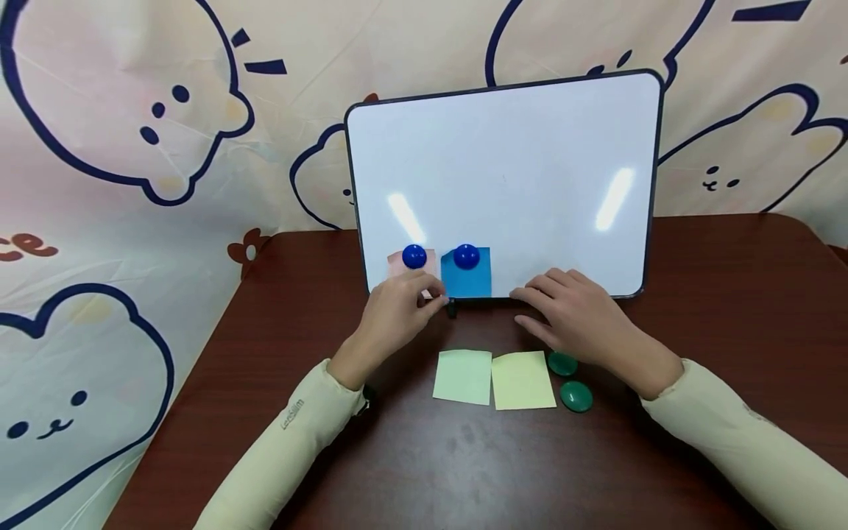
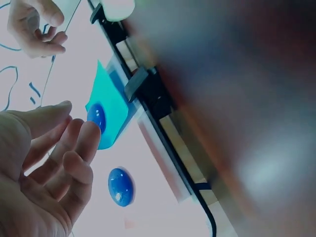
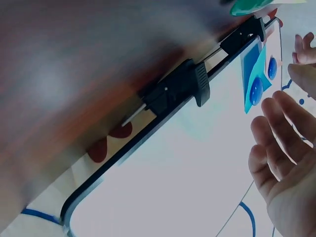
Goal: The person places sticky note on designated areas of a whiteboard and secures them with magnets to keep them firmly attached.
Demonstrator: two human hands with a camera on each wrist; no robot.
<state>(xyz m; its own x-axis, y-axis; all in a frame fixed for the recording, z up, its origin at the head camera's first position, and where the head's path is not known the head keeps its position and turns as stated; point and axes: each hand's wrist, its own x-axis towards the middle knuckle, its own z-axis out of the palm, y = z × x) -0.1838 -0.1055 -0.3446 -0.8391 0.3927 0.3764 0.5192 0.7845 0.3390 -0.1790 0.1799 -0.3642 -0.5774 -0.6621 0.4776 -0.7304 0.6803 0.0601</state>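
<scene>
Two empty sets of fingers (image 2: pixel 78 170) near the whiteboard (image 1: pixel 530 169): left hand (image 1: pixel 397 305) narrowly parted, right hand (image 1: pixel 579 316) loosely spread

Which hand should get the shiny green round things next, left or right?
Probably the right hand: it looks empty and, in the head view, is close beside the green round things. The left hand is farther from them, over by the pink note.

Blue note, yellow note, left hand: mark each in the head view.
Blue note (image 1: pixel 467 282), head view: its lower half.
Yellow note (image 1: pixel 524 380), head view: middle of its face.
Left hand (image 1: pixel 394 308), head view: back of the hand.
</scene>
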